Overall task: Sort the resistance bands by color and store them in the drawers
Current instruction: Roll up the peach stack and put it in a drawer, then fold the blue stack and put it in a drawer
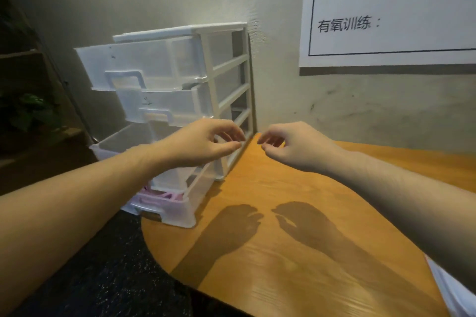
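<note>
Potted plant (31, 110) at 9 o'clock, dim, on dark shelving. Next over, the white-framed drawer unit (221, 100) stands on the counter (296, 252) at its 10 o'clock corner, back against the wall. Its clear drawers are all pulled out to the left by varying amounts: top drawer (134, 59) w/ handle showing, second drawer (164, 105) under it, third drawer (123, 139) pulled furthest, mostly hidden behind the left forearm. Bottom drawer (167, 210) sticks out over the counter edge; pink resistance bands (164, 195) lie inside it, only partly visible. Can't tell if other drawers hold anything.

Left hand (203, 141) hovers in front of the unit's lower frame, grip relaxed, fingers loosely curled, thumb and fingertips apart, nothing in it. Just beside it at 3 o'clock, right hand (296, 144) hovers above the counter, grip likewise loose and holding nothing. The hands face each other w/ a small gap between fingertips. Both cast shadows on the wood below.

Up at 1 o'clock, a paper sheet (391, 13) w/ printed Chinese text is stuck to the wall.
</note>
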{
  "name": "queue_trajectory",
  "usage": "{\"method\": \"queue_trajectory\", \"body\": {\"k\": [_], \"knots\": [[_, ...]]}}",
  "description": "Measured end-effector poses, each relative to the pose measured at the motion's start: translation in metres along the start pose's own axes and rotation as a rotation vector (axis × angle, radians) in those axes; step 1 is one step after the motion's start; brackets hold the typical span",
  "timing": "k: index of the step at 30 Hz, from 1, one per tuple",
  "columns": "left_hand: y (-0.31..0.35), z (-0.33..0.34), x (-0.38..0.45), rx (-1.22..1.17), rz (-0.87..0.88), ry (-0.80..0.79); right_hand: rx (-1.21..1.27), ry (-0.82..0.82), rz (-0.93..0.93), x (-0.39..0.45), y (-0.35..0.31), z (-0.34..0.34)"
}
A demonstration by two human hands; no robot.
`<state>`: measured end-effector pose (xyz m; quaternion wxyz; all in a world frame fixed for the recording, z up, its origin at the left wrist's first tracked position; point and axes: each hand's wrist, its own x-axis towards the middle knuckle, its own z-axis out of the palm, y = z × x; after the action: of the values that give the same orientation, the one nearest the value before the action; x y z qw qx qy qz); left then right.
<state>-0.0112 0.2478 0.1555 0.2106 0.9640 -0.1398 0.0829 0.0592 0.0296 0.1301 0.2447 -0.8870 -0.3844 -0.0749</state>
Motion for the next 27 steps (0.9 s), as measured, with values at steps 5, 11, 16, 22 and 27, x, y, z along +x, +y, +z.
{"method": "queue_trajectory", "body": {"k": [5,11,16,22,27], "knots": [[0.060,0.056,0.047,-0.012,0.090,-0.075,-0.086,-0.048,0.179,-0.063,0.066,-0.035],[0.121,0.147,0.099,-0.064,0.170,-0.195,-0.125,-0.068,0.401,-0.147,0.144,-0.076],[0.161,0.211,0.123,-0.156,0.208,-0.271,-0.119,-0.013,0.553,-0.217,0.193,-0.098],[0.196,0.264,0.146,-0.167,0.264,-0.278,-0.098,-0.012,0.677,-0.279,0.229,-0.110],[0.194,0.289,0.177,-0.131,0.212,-0.212,-0.009,0.000,0.714,-0.283,0.246,-0.100]]}}
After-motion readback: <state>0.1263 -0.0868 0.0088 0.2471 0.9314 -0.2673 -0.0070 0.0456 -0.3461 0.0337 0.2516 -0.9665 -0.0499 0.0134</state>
